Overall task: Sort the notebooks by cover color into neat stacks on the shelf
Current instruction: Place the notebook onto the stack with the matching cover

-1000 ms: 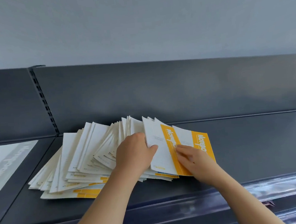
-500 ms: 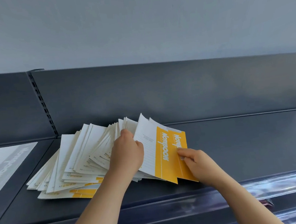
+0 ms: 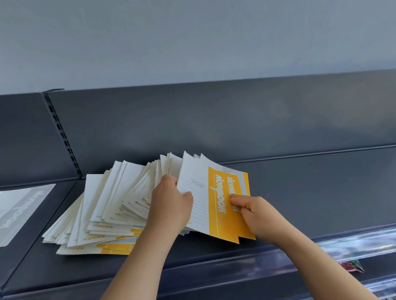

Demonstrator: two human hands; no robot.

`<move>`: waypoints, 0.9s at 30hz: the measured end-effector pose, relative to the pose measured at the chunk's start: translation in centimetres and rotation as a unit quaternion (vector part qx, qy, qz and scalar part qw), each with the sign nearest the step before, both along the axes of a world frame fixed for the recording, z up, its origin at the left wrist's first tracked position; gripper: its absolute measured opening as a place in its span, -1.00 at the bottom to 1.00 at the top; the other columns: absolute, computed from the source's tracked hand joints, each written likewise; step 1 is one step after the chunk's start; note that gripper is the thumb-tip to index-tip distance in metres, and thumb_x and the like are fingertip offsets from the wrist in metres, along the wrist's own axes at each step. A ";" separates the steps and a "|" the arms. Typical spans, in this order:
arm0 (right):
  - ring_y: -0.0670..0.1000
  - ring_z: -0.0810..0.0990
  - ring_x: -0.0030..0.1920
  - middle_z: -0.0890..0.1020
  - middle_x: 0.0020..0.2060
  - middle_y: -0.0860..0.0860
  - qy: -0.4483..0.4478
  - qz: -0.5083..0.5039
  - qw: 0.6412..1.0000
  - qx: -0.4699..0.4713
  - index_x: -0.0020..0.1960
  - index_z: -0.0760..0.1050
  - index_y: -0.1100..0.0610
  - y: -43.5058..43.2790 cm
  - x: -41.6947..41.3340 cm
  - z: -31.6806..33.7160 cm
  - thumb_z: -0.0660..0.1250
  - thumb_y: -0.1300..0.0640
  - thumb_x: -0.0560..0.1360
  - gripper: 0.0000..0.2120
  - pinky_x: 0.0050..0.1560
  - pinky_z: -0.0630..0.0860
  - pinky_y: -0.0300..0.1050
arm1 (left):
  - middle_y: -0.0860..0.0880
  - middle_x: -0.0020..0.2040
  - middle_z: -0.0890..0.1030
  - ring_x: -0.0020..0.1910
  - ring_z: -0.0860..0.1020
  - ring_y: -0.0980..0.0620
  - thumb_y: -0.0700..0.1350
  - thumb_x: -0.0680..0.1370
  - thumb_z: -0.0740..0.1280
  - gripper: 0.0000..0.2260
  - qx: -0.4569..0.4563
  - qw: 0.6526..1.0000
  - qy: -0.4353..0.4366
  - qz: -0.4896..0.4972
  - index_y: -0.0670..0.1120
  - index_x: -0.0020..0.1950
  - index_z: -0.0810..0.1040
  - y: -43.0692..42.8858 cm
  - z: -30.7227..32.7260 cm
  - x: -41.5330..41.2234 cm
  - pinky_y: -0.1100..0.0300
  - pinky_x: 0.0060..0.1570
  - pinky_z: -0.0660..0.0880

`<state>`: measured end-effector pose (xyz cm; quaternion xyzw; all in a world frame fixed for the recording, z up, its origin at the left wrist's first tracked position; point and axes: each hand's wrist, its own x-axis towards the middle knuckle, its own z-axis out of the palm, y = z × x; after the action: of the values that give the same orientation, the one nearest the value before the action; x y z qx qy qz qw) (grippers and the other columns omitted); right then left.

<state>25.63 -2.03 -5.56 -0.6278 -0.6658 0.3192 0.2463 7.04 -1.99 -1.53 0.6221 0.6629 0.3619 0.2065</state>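
The top yellow notebook (image 3: 201, 196), white with 1 yellow band, stands tilted up at the right end of the fanned pile (image 3: 107, 203). The left hand (image 3: 170, 205) grips its left edge, with the fingers curled behind the cover and the thumb lying on the lined white front. The right hand (image 3: 255, 213) has curled fingers (image 3: 236, 197) that pinch the notebook's right edge on the yellow band, where it overlaps the second yellow notebook (image 3: 246, 230). I cannot tell whether the pinch takes in that second cover too.

There are 2 yellow-banded notebooks under the hands, and 1 grey notebook (image 3: 11, 214) lies flat well left of the pile. The pile itself spreads like a hand of cards, with too many white covers to count and yellow strips showing at its near edge.

The dark shelf (image 3: 324, 199) carries the pile and both yellow notebooks. Its surface right of the pile is bare metal. The grey notebook sits on the neighbouring bay, past the slotted upright (image 3: 61, 136) behind the pile's left end.
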 end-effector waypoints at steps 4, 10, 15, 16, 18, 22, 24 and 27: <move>-0.09 0.48 -0.22 0.55 0.04 -0.03 -0.044 -0.030 0.998 0.043 0.14 0.48 0.11 -0.1 0.4 0.0 0.10 0.08 0.62 -0.77 -0.22 0.40 -0.25 | 0.04 0.04 0.58 -0.14 0.54 0.12 -0.15 0.53 0.34 -0.83 -0.005 1.000 -0.022 -0.011 -0.08 0.08 0.42 -0.4 -0.4 -0.4 0.42 -0.50 0.35; -0.05 0.55 -0.17 0.58 0.00 0.05 -0.006 -0.051 0.997 0.049 0.13 0.45 0.11 -0.1 -1.1 0.4 0.09 0.02 0.62 -0.76 -0.22 0.51 -0.17 | 0.13 -0.03 0.55 -0.14 0.56 0.18 -0.14 0.52 0.36 -0.74 0.004 0.988 -0.154 0.007 -0.01 0.15 0.38 -1.5 0.5 -2.0 0.33 -0.38 0.48; -0.10 0.47 -0.08 0.50 0.01 -0.08 0.100 -0.070 0.991 0.058 0.17 0.41 0.07 0.4 -3.5 2.0 -0.02 0.06 0.65 -0.74 -0.07 0.39 -0.15 | 0.08 0.01 0.62 -0.08 0.62 0.13 -0.18 0.53 0.36 -0.73 0.023 0.960 -0.277 0.024 0.00 0.19 0.41 -2.5 1.3 -3.7 0.31 -0.33 0.53; -0.08 0.45 -0.01 0.49 0.04 -0.10 0.100 -0.066 0.991 0.050 0.12 0.38 0.04 0.6 -3.9 2.1 -0.03 0.03 0.64 -0.76 -0.02 0.36 -0.12 | 0.08 0.02 0.63 -0.07 0.62 0.12 -0.18 0.53 0.35 -0.73 0.032 0.956 -0.290 0.028 0.00 0.19 0.42 -2.7 1.5 -4.1 0.30 -0.31 0.54; -0.01 0.49 -0.03 0.56 -0.03 0.03 0.110 -0.058 0.991 0.039 0.02 0.42 0.17 0.8 -4.9 2.3 -0.04 0.03 0.63 -0.68 -0.06 0.37 -0.08 | 0.09 0.03 0.63 -0.04 0.63 0.11 -0.18 0.55 0.33 -0.75 0.047 0.951 -0.304 0.033 0.01 0.20 0.45 -3.1 1.8 -5.3 0.24 -0.24 0.57; 0.01 0.43 -0.22 0.48 -0.21 0.22 0.161 -0.029 0.984 0.072 -0.11 0.45 0.24 -0.2 -7.9 4.1 -0.02 0.04 0.62 -0.62 -0.24 0.36 -0.10 | 0.13 0.04 0.64 0.01 0.62 0.13 -0.17 0.58 0.28 -0.79 0.057 0.952 -0.298 0.025 0.04 0.19 0.51 -4.0 2.2 -8.4 0.17 -0.11 0.60; 0.14 0.45 -0.19 0.46 -0.17 0.26 0.180 -0.012 0.978 0.103 -0.06 0.46 0.27 -0.7 -9.8 4.8 0.02 0.01 0.62 -0.62 -0.17 0.45 -0.06 | 0.16 0.05 0.64 0.03 0.61 0.15 -0.18 0.60 0.24 -0.79 0.060 0.956 -0.287 0.022 0.05 0.18 0.53 -4.6 2.3 -10.0 0.18 -0.07 0.58; 0.09 0.53 -0.18 0.56 -0.22 0.08 0.196 0.032 0.972 0.128 -0.02 0.50 0.16 -1.2 -13.1 5.5 0.11 0.03 0.60 -0.74 -0.17 0.49 -0.08 | 0.19 0.04 0.64 0.02 0.60 0.19 -0.17 0.60 0.22 -0.79 0.061 0.960 -0.270 0.034 0.07 0.16 0.53 -5.6 2.1 -12.9 0.23 -0.08 0.55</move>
<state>12.54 -3.23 -0.06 -0.4947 -0.6595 0.3560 0.4400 -5.87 -7.59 0.60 0.4903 0.5797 0.5627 0.3269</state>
